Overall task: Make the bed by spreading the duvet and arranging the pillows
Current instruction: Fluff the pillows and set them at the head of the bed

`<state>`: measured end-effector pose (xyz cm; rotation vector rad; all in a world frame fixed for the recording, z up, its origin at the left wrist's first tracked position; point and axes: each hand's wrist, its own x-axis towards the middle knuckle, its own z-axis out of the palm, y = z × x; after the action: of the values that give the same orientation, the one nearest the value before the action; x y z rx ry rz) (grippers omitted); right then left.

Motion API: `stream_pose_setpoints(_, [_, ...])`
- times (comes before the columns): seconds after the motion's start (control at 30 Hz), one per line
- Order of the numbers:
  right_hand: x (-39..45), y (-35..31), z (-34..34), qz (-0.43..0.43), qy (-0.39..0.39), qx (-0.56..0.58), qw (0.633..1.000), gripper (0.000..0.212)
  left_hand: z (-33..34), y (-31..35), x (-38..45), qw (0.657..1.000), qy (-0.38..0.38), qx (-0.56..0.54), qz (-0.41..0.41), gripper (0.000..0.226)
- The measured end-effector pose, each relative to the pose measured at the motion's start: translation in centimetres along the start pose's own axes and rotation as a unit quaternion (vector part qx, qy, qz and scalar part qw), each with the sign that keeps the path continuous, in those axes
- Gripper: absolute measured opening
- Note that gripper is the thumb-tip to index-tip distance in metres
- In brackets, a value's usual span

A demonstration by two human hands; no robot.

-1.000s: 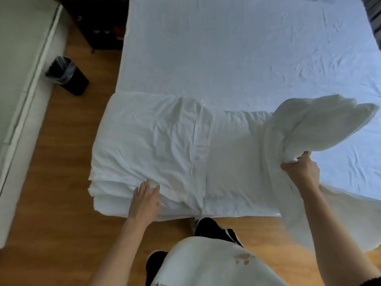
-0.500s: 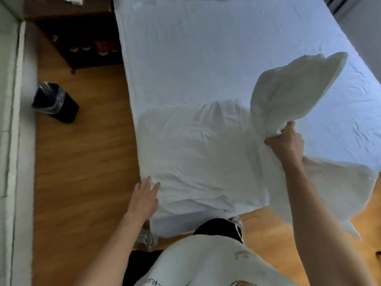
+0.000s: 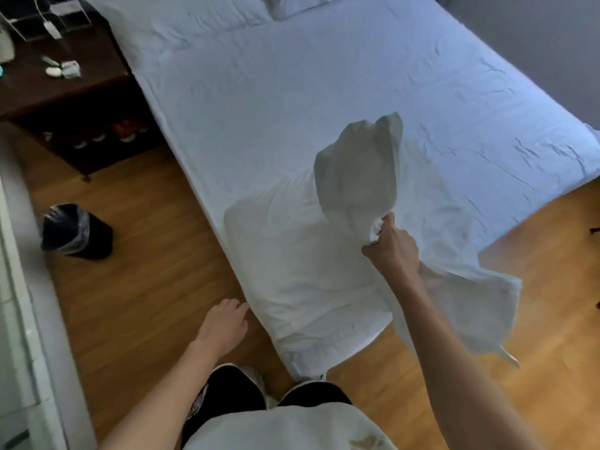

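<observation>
A white duvet [image 3: 302, 254] lies folded at the near corner of the bed [image 3: 292, 92], which has a white sheet on it. My right hand [image 3: 391, 246] grips a bunch of the duvet's edge and holds it lifted, so a flap stands up above the hand and another hangs off the foot of the bed. My left hand [image 3: 224, 323] hovers with relaxed fingers just left of the duvet's near corner, over the floor, holding nothing. White pillows [image 3: 292, 6] lie at the far head of the bed.
A dark wooden side table [image 3: 65, 89] with small items and shoes under it stands left of the bed. A black bin [image 3: 76, 232] with a liner sits on the wooden floor [image 3: 146, 254]. A pale wall runs along the left edge.
My right hand has raised the duvet edge and carried it left. My left hand has come off the duvet and now hangs beside it. The view has swung to show the pillows.
</observation>
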<state>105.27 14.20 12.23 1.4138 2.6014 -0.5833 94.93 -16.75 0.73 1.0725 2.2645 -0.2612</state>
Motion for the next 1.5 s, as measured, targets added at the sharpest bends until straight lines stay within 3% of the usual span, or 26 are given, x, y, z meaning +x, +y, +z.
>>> stream_pose_setpoints(0.3, [0.3,-2.8,1.0,0.039,0.021,-0.046,0.998,0.047,-1.4,-3.7,5.4,0.990,-0.071,0.044,0.118,0.045])
stream_pose_setpoints(0.5, [0.2,-12.1,3.0,0.088,0.057,-0.075,0.992,0.040,-6.3,-12.0,12.4,0.978,-0.085,0.031,0.188,0.048])
stream_pose_setpoints(0.63, [-1.6,-18.6,4.1,0.072,0.092,-0.075,0.990,0.031,-11.0,-17.1,14.7,0.971,-0.076,0.029,0.223,0.046])
stream_pose_setpoints(0.8, [-3.3,-24.2,9.5,0.075,0.113,-0.121,0.983,0.059,-16.8,-20.3,19.1,0.975,-0.044,0.014,0.216,0.045])
stream_pose_setpoints(0.87, [-3.1,-24.5,13.3,0.092,0.090,-0.125,0.984,0.064,-18.8,-20.3,20.7,0.978,-0.009,-0.006,0.206,0.040])
stream_pose_setpoints(1.03, [-3.9,-24.6,20.8,0.152,-0.098,-0.058,0.982,0.073,-22.0,-19.5,22.8,0.970,0.065,-0.086,0.216,0.036])
stream_pose_setpoints(1.17, [-4.4,-25.9,24.3,0.167,-0.142,0.024,0.975,0.071,-22.0,-17.9,22.4,0.960,0.104,-0.122,0.229,0.040])
stream_pose_setpoints(1.23, [-4.7,-26.1,25.0,0.173,-0.122,0.057,0.976,0.060,-21.4,-16.7,22.0,0.951,0.097,-0.081,0.281,0.041])
stream_pose_setpoints(1.33, [-5.2,-25.4,24.8,0.187,-0.028,0.086,0.978,0.047,-20.0,-14.7,21.5,0.938,0.072,-0.026,0.337,0.043])
stream_pose_setpoints(1.5, [-4.3,-20.7,22.0,0.231,0.116,0.094,0.961,0.055,-18.3,-10.6,21.4,0.924,0.029,0.009,0.382,0.046])
